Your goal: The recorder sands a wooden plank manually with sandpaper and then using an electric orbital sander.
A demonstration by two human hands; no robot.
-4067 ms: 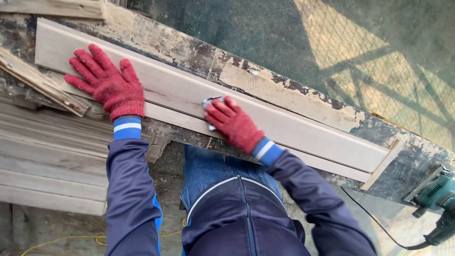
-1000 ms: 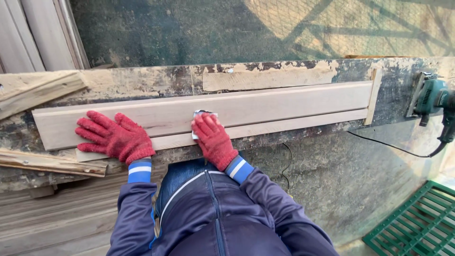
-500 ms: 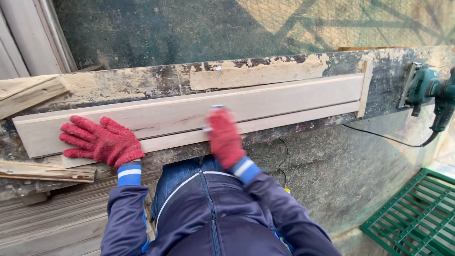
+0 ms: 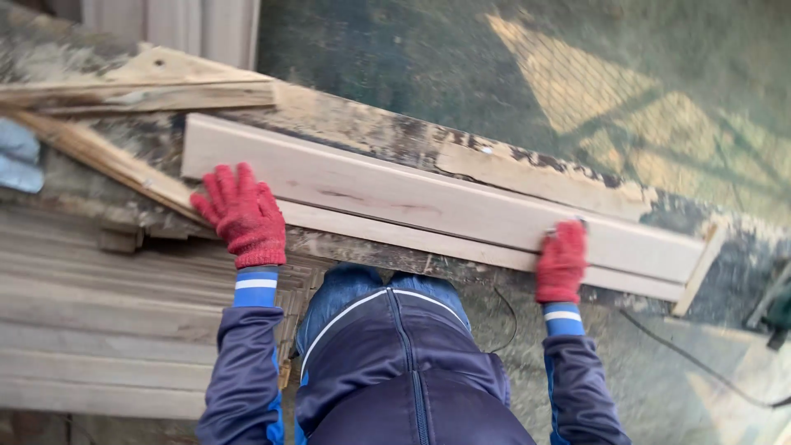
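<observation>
A long pale moulded wooden board (image 4: 428, 206) lies flat along the worn, paint-flaked bench (image 4: 362, 124). The left hand (image 4: 241, 214), red-gloved, presses down spread near its left end; the right hand (image 4: 562, 262) is curled over the near edge toward the right end, whatever it grips hidden. Surface looks evenly smooth; sanding seems well along.

The right hand in its red knit glove (image 4: 562, 262) is smeared by motion blur, so whatever it presses onto the long pale wooden board (image 4: 428, 202) cannot be made out. At far right, a dark power tool (image 4: 779, 311) is cut off by the edge. At far left, a pale blue cloth (image 4: 16, 156) is also cropped.
</observation>
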